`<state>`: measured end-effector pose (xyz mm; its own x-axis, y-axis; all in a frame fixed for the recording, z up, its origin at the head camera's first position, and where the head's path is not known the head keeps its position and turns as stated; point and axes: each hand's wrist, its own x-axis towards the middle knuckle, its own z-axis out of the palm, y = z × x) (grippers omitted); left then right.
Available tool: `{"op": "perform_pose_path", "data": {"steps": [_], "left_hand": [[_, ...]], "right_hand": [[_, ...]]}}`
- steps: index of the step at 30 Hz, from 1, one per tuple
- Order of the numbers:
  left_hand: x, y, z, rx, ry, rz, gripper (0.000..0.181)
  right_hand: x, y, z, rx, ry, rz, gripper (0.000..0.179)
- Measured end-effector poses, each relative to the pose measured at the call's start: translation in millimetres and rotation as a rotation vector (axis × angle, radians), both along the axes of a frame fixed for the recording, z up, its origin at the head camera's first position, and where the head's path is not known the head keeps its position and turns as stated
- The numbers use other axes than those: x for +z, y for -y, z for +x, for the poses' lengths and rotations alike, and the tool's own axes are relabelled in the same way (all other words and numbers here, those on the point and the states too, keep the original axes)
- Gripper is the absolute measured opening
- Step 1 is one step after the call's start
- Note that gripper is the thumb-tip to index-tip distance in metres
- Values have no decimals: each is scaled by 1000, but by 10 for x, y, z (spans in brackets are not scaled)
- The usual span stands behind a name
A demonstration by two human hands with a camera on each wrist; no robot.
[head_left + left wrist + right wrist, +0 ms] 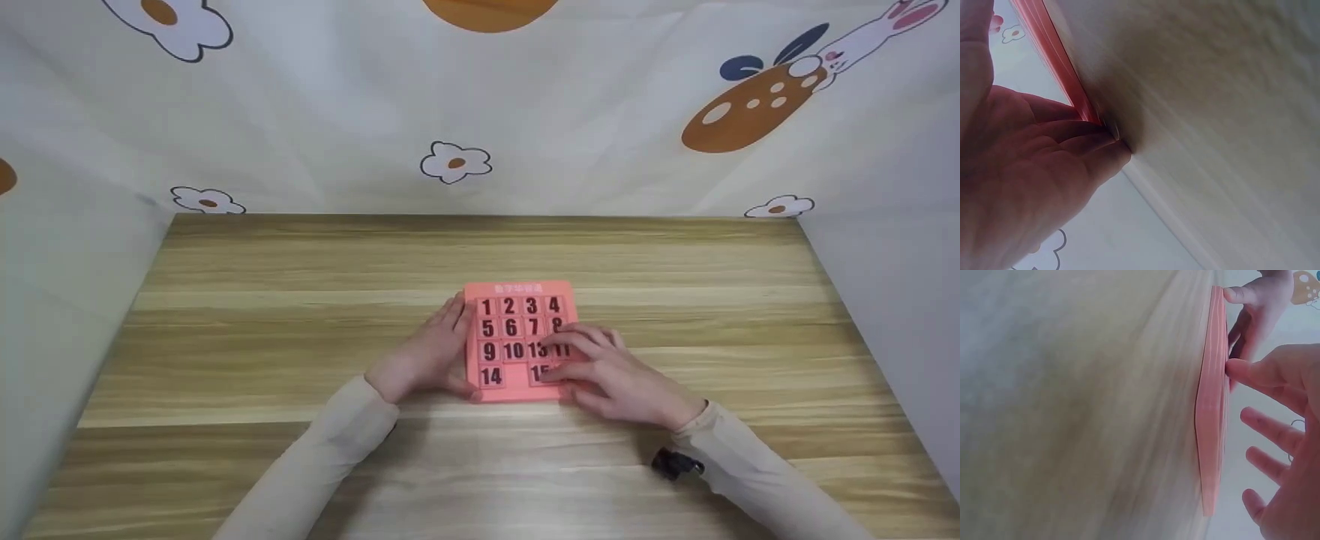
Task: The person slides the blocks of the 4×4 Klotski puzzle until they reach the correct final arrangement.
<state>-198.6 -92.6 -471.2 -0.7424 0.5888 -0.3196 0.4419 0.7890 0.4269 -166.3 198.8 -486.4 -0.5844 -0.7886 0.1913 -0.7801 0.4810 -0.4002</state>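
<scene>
A pink number slide puzzle (525, 394) lies flat on the wooden table, its tiles facing up. The top rows run from 1 to 8. Tiles 9, 10, 13 and 11 stand in the third row; at the bottom, a bare slot separates 14 from 15. My left hand (424, 356) rests its extended fingers along the frame's left edge, the thumb at the lower-left corner. Over the right-hand tiles, my right hand (622, 379) spreads its fingers and partly covers 8, 11 and 15. The right wrist view shows one fingertip (1235, 368) touching the puzzle's top; the other fingers are apart from it.
The wooden table (300, 315) has a pale cloth backdrop (337, 112), printed with flowers and a rabbit, along its far edge. Pale walls (885, 262) border both sides. A small black device (675, 465) sits at my right sleeve.
</scene>
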Motion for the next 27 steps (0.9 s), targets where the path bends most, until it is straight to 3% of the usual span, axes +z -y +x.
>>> {"op": "perform_pose_path", "data": {"steps": [5,13,16,22,27], "left_hand": [[9,-3,-1,11,18,-4,130],[9,-4,3,3,13,-30,130],[8,-7,4,5,12,-30,130],[15,-10,9,11,18,-15,130],[11,-1,10,-2,10,1,127]], "right_hand": [[-15,119,17,36,-18,14,37],[-2,383,50,115,-63,154,48],[23,406,47,102,-70,162,43],[85,345,4,25,-48,82,23],[76,383,-24,66,-30,112,37]]}}
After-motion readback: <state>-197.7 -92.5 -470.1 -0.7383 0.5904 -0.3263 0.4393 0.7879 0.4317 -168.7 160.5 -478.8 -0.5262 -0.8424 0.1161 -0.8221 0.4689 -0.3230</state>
